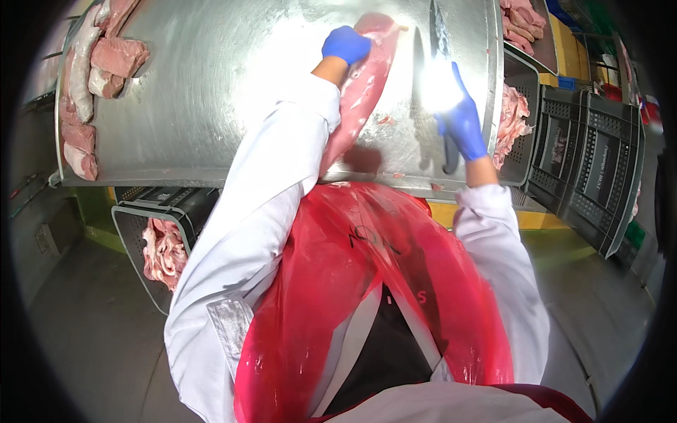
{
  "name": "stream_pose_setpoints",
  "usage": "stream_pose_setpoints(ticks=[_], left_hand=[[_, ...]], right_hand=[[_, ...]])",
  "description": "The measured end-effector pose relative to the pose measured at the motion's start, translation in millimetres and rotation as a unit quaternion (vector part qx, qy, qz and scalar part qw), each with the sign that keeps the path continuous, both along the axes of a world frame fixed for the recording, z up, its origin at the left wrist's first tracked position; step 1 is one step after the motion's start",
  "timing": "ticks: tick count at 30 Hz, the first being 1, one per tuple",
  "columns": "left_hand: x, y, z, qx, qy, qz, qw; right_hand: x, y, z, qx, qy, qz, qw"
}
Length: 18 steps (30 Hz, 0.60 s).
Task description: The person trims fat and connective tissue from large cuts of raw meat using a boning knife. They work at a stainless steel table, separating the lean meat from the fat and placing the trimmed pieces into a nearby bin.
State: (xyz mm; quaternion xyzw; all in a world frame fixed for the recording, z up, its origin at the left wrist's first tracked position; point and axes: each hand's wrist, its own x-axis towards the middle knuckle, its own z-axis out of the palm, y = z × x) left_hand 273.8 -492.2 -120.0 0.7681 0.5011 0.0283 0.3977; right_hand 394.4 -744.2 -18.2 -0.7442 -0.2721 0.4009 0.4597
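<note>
A long pink pork loin [365, 84] lies lengthwise on the steel table [211, 77], its near end close to the table's front edge and my red plastic apron [367, 218]. My left hand [345, 46], in a blue glove, is closed on the loin's left side near its far end. To the right of the loin, my blue-gloved right hand [464, 125] grips a knife [440, 32]. The blade points away from me, apart from the meat, and the dark handle end shows below my hand. Strong glare hides the middle of the knife and some of the fingers.
Several meat cuts [120, 58] line the table's left edge. A grey crate [127, 243] with trimmings [166, 250] stands below, front left. On the right are a crate of trimmings [513, 123], a container of meat pieces [523, 25] and black perforated crates [592, 155].
</note>
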Motion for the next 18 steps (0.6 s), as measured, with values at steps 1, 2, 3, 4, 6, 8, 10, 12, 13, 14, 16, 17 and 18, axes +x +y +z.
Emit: stream_pose_setpoints(ticks=[1, 2, 3, 4, 6, 8, 10, 12, 13, 14, 16, 17, 18], left_hand=[[2, 14, -17, -0.005, -0.01, -0.007, 1.0], [-4, 25, -40, -0.009, -0.019, -0.015, 1.0], [-9, 29, -54, -0.015, -0.025, -0.03, 0.999], [-11, 30, -54, -0.004, -0.049, -0.033, 0.998], [-17, 27, -53, 0.015, -0.096, -0.04, 0.994], [-11, 18, -43, -0.023, -0.127, 0.002, 0.992], [-12, 11, -40, -0.065, -0.159, 0.052, 0.984], [-17, 7, -45, -0.047, -0.188, 0.058, 0.979], [-22, 5, -47, -0.037, -0.204, 0.063, 0.976], [-24, 3, -41, -0.024, -0.191, 0.059, 0.98], [-21, -8, -18, -0.006, -0.163, 0.036, 0.986], [-21, -8, -16, 0.037, -0.149, 0.019, 0.988], [-23, -7, -16, 0.082, -0.135, 0.001, 0.987]], right_hand=[[1, 13, -5, -0.022, 0.006, -0.006, 1.0], [-1, 26, -10, -0.043, 0.012, -0.012, 0.999], [1, 34, -28, -0.042, 0.013, 0.001, 0.999], [-5, 51, -21, -0.048, 0.019, 0.0, 0.999], [-1, 84, -44, -0.018, -0.094, 0.087, 0.992], [8, 121, -73, -0.051, -0.27, 0.171, 0.946], [17, 123, -32, -0.117, -0.095, 0.248, 0.957], [27, 106, -20, -0.149, -0.058, 0.327, 0.932], [46, 84, -27, -0.147, -0.11, 0.369, 0.911], [58, 74, -38, -0.142, -0.16, 0.408, 0.887], [64, 75, -60, -0.066, -0.17, 0.4, 0.898], [67, 83, -68, -0.051, -0.157, 0.398, 0.902], [60, 98, -61, -0.057, -0.123, 0.392, 0.91]])
